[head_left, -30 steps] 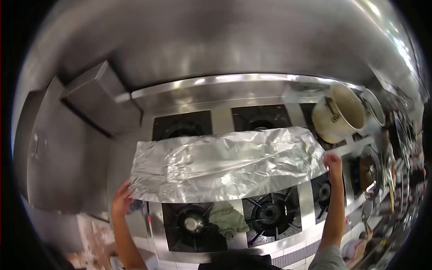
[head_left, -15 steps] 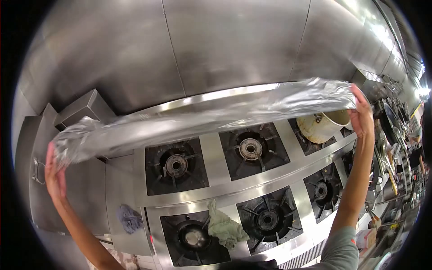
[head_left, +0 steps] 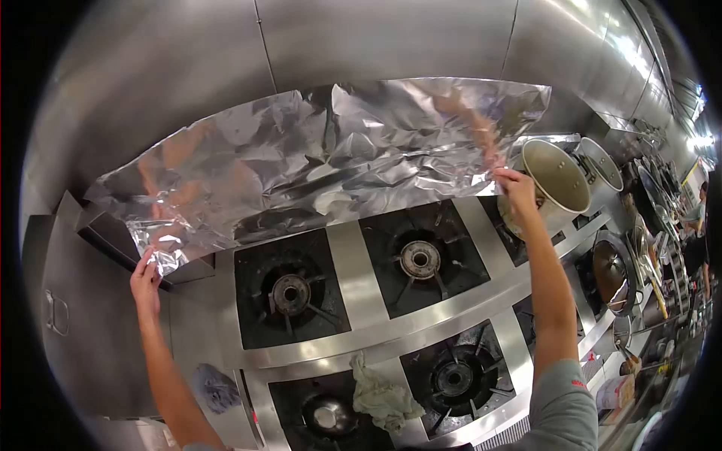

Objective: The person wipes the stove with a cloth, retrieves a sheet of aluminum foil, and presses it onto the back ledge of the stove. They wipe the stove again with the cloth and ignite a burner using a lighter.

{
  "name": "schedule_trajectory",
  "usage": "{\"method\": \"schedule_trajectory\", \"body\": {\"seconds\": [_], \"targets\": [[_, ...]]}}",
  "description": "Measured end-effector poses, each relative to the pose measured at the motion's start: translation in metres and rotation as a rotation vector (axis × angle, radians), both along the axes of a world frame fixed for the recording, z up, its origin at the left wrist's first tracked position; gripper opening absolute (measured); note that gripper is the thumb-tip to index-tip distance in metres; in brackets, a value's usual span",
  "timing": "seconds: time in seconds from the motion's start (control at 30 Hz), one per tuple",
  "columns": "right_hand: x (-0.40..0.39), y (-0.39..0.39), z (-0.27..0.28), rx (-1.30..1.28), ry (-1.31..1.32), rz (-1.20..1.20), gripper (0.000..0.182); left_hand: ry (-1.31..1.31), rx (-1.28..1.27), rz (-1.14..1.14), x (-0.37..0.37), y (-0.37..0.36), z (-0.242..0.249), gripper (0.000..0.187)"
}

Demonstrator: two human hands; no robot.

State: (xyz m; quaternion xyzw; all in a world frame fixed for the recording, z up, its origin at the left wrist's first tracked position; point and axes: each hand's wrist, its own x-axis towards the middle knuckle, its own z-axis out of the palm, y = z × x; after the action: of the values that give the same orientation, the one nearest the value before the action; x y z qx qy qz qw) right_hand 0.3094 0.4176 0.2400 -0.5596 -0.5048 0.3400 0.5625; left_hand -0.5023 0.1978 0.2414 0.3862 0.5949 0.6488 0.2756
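Observation:
A wide, creased sheet of aluminium foil (head_left: 301, 150) stretches between my two hands, above the back row of burners and in front of the steel wall. My left hand (head_left: 147, 286) pinches its lower left corner. At the lower right edge, my right hand (head_left: 517, 188) grips the foil beside a large pot. The sheet's upper edge stands up towards the wall, and its shiny face mirrors my arms. Below it lie the back left burner (head_left: 291, 295) and the back middle burner (head_left: 420, 260).
Large pots (head_left: 556, 177) stand at the back right, with a wok (head_left: 611, 270) nearer. A pale green cloth (head_left: 383, 395) lies across the front burners, beside a small metal bowl (head_left: 329, 415). A grey cloth (head_left: 216, 387) rests on the left counter. A person (head_left: 699, 233) stands far right.
The foil, a narrow blurred band before, now spreads open as a tall sheet. My hands have come closer together: the left moved right and down, the right moved left and slightly down.

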Motion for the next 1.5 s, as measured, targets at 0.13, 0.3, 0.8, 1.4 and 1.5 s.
{"method": "schedule_trajectory", "body": {"seconds": [0.13,0.3,0.8,1.4,1.5], "targets": [[-0.023,0.044,-0.039,-0.013,0.019,-0.086,0.033,-0.007,-0.082,0.056,0.025,0.029,-0.011,0.031],[0.006,0.121,-0.116,-0.056,-0.219,-0.258,0.031,0.080,-0.234,0.070,0.012,0.062,-0.058,0.029],[0.070,0.196,-0.206,-0.175,-0.536,-0.200,0.021,0.323,-0.334,0.251,0.043,0.136,-0.133,0.017],[0.004,0.159,-0.172,-0.025,-0.541,-0.219,0.011,0.863,-0.414,0.486,0.039,0.167,-0.163,0.018],[-0.001,0.160,-0.177,-0.032,-0.549,-0.237,0.010,0.943,-0.400,0.450,0.039,0.167,-0.164,0.018]]}}
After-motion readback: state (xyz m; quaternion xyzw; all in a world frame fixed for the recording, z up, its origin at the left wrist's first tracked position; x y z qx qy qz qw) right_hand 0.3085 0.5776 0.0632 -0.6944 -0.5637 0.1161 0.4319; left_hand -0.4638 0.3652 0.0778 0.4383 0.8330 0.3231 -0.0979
